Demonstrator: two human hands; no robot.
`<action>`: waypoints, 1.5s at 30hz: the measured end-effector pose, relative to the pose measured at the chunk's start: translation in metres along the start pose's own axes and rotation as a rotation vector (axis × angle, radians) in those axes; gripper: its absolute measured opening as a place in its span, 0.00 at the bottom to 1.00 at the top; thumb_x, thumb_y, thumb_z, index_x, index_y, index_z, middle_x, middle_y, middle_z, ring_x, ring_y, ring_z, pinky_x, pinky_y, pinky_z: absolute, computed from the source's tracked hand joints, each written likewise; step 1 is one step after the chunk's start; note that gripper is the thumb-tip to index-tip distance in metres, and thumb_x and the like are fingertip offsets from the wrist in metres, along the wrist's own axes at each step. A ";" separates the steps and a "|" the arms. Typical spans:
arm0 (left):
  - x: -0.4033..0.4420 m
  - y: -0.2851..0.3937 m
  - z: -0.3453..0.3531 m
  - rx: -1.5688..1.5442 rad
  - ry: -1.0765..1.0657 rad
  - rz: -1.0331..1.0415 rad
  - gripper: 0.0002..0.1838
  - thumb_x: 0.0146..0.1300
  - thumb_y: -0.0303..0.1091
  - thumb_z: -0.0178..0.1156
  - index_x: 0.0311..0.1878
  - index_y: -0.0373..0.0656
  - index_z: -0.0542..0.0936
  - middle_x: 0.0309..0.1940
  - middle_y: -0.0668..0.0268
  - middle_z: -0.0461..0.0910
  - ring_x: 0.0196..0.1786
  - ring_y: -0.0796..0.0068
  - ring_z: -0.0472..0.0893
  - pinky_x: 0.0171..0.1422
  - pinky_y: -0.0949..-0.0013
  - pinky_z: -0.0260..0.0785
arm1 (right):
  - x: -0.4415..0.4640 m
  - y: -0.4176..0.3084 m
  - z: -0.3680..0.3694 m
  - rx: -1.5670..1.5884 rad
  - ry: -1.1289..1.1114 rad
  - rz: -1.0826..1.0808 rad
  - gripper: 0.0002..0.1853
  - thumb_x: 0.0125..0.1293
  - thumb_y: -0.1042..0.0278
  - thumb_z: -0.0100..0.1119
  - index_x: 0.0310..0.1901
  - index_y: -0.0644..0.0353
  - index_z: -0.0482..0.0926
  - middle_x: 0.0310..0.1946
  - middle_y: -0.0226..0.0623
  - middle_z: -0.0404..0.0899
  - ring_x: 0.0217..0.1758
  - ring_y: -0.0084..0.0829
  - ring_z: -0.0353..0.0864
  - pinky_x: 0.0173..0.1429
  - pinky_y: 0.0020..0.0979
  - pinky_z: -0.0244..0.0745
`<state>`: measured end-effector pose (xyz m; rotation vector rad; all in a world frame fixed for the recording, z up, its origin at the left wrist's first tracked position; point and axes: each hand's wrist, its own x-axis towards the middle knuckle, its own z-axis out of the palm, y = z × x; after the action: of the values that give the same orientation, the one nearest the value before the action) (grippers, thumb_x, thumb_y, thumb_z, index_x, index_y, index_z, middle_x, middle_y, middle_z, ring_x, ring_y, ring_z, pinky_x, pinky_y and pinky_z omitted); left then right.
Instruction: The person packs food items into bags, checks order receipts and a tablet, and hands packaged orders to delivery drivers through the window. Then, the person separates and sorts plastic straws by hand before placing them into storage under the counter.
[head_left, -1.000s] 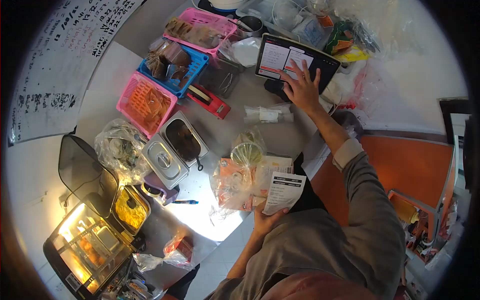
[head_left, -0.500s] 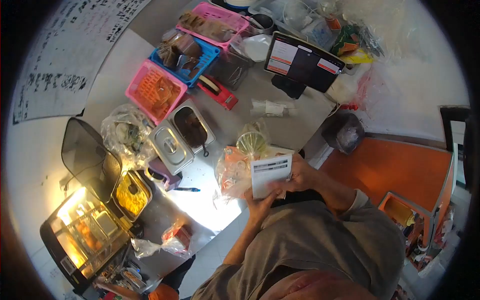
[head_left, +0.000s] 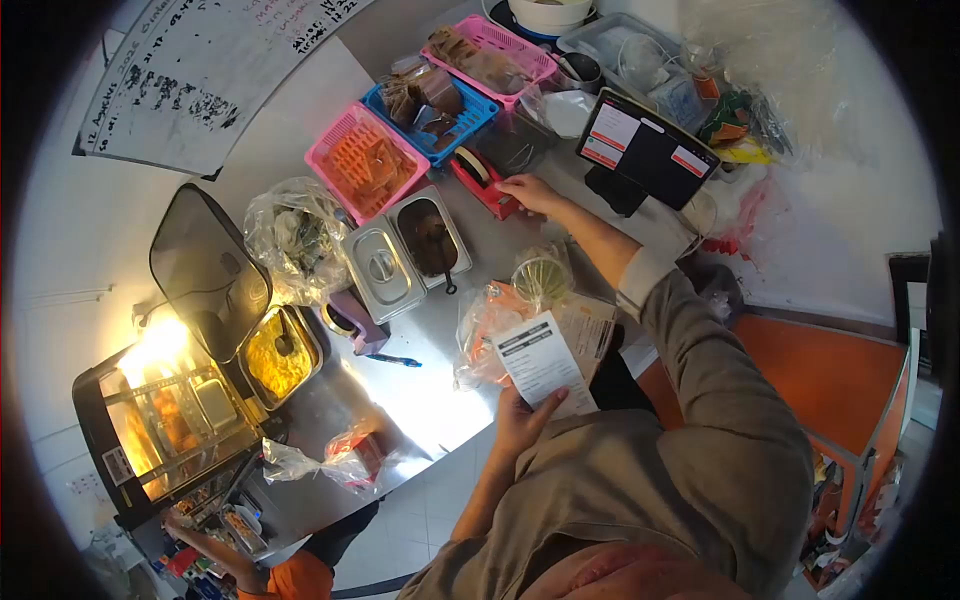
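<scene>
My left hand (head_left: 522,422) is closed on a white printed receipt (head_left: 541,362), thumb on its lower edge. Beneath the receipt, at the counter's edge, are a clear plastic bag (head_left: 478,330) with orange contents and a brown box (head_left: 590,322) with print on it. A small clear bag with a round greenish thing (head_left: 541,278) lies above them. My right hand (head_left: 532,194) reaches out to a red tape dispenser (head_left: 482,183). Its fingers pinch the tape at the dispenser's front end; the strip itself is too small to make out.
A tablet on a stand (head_left: 645,146) is right of the dispenser. Pink basket (head_left: 366,165), blue basket (head_left: 430,113) and steel containers (head_left: 382,270) line the back. A lit display case (head_left: 165,420) is at left. Another person's arm (head_left: 215,548) shows at lower left.
My right hand has let go of the receipt and moved up and away to the red tape dispenser. My left hand keeps the receipt, now tilted. The camera view has shifted.
</scene>
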<state>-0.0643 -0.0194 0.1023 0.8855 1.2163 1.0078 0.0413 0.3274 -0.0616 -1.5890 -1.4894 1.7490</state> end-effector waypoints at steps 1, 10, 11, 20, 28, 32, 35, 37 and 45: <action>-0.001 -0.002 0.001 0.008 -0.015 -0.021 0.12 0.60 0.25 0.66 0.47 0.33 0.81 0.41 0.61 0.84 0.43 0.75 0.81 0.49 0.70 0.74 | 0.004 0.001 0.000 0.043 -0.016 0.012 0.16 0.63 0.51 0.62 0.42 0.55 0.85 0.31 0.29 0.83 0.33 0.20 0.78 0.39 0.27 0.73; 0.013 -0.003 -0.001 -0.024 0.052 -0.035 0.18 0.60 0.27 0.66 0.52 0.32 0.76 0.45 0.57 0.83 0.48 0.71 0.81 0.53 0.66 0.73 | 0.012 0.065 -0.009 -0.459 0.129 -0.559 0.08 0.53 0.64 0.69 0.29 0.60 0.85 0.37 0.36 0.82 0.41 0.28 0.80 0.43 0.28 0.72; 0.018 0.002 0.000 -0.043 0.056 -0.018 0.18 0.60 0.27 0.66 0.52 0.32 0.75 0.45 0.58 0.82 0.48 0.71 0.81 0.53 0.67 0.73 | 0.008 0.059 -0.004 -0.644 0.243 -0.553 0.08 0.52 0.65 0.69 0.29 0.60 0.85 0.39 0.38 0.82 0.44 0.30 0.80 0.45 0.29 0.72; 0.069 0.017 0.012 0.048 0.047 0.151 0.21 0.62 0.27 0.63 0.57 0.32 0.70 0.45 0.55 0.82 0.48 0.68 0.82 0.53 0.66 0.74 | -0.190 -0.064 -0.064 0.661 -0.223 -0.376 0.10 0.57 0.66 0.69 0.40 0.60 0.87 0.57 0.45 0.77 0.59 0.29 0.75 0.62 0.29 0.65; 0.070 0.016 0.027 0.123 -0.057 0.088 0.18 0.65 0.27 0.60 0.55 0.32 0.72 0.45 0.59 0.83 0.47 0.71 0.82 0.53 0.67 0.73 | -0.231 -0.087 -0.041 0.195 -0.242 -0.095 0.11 0.61 0.68 0.65 0.45 0.59 0.85 0.60 0.49 0.74 0.64 0.33 0.71 0.66 0.34 0.64; 0.060 0.032 0.004 -0.074 0.061 0.008 0.16 0.66 0.28 0.59 0.54 0.32 0.73 0.43 0.58 0.83 0.43 0.73 0.82 0.49 0.69 0.74 | -0.172 -0.080 -0.019 -0.232 0.158 -0.880 0.17 0.66 0.61 0.60 0.51 0.63 0.81 0.45 0.41 0.80 0.46 0.31 0.80 0.53 0.31 0.73; 0.049 0.030 -0.015 -0.268 0.230 0.065 0.13 0.68 0.28 0.58 0.52 0.32 0.74 0.44 0.59 0.81 0.44 0.76 0.81 0.49 0.72 0.74 | -0.089 -0.043 -0.010 -0.168 0.215 -0.521 0.21 0.71 0.50 0.52 0.51 0.60 0.81 0.35 0.38 0.80 0.40 0.32 0.80 0.50 0.32 0.73; 0.038 0.034 -0.020 -0.509 0.355 0.069 0.12 0.69 0.28 0.56 0.52 0.32 0.73 0.46 0.59 0.80 0.46 0.75 0.80 0.50 0.72 0.74 | -0.031 -0.001 -0.005 -0.249 0.144 -0.377 0.21 0.71 0.49 0.52 0.50 0.59 0.81 0.34 0.35 0.81 0.38 0.30 0.80 0.47 0.31 0.74; 0.010 0.041 -0.037 -0.899 0.382 0.058 0.21 0.73 0.44 0.47 0.64 0.47 0.64 0.58 0.61 0.71 0.55 0.55 0.77 0.56 0.39 0.74 | -0.004 0.020 -0.007 0.428 -0.167 -0.107 0.10 0.63 0.58 0.64 0.42 0.51 0.84 0.38 0.27 0.84 0.39 0.21 0.79 0.44 0.24 0.72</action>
<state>-0.1060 0.0039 0.1321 0.0171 0.8797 1.6271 0.0561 0.3190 -0.0752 -1.1526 -1.1389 2.0090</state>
